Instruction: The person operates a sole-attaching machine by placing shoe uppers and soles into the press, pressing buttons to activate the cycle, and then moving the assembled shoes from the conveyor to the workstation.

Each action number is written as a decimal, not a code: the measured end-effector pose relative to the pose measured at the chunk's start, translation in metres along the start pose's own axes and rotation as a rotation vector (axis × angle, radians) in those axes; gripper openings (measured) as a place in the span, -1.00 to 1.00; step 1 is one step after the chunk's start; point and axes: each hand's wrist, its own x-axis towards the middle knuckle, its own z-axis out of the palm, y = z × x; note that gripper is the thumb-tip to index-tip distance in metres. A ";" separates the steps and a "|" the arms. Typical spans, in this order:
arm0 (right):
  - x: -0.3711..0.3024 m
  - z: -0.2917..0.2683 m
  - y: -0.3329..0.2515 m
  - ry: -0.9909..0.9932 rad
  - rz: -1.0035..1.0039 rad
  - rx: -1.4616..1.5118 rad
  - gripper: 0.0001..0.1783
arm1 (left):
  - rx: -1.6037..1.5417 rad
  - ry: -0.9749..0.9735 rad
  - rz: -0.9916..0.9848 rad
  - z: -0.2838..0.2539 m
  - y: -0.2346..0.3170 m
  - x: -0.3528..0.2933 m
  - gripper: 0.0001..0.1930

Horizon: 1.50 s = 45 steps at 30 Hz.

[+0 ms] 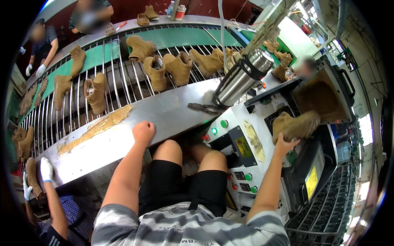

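Note:
My right hand (286, 145) grips a tan boot (296, 125) by its heel end, the sole turned up toward me. It holds the boot over the opening of a white machine, beside a raised lid with a brown lining (320, 98). Curled into a fist, my left hand (143, 132) rests on the metal ledge (168, 110) in front of the conveyor, with nothing showing in it. Tan boots stand and lie on the conveyor rods beyond, the nearest pair (177, 67) past the ledge.
A steel thermos (244, 78) stands on the ledge by the machine's button panel (246, 143). Pliers (204, 108) lie beside it. At lower left a co-worker's gloved hands (47, 170) hold a boot. Two people work across the conveyor. Dark racks stand at right.

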 end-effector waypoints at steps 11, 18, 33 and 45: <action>-0.131 -0.009 -0.080 -0.217 0.304 0.671 -0.21 | -0.760 -0.784 -0.140 -0.017 0.028 -0.011 -0.66; -0.208 0.001 -0.234 -1.284 0.094 0.518 -0.50 | -2.058 -0.901 -0.549 -0.124 0.089 -0.026 -0.24; -0.316 0.032 -0.049 -1.054 -0.239 -0.053 -0.90 | -0.947 0.281 -0.357 -0.059 -0.103 0.193 -0.44; -0.318 0.054 -0.053 -0.895 0.021 -0.065 -0.90 | -0.311 0.653 0.135 -0.039 -0.018 0.156 -0.34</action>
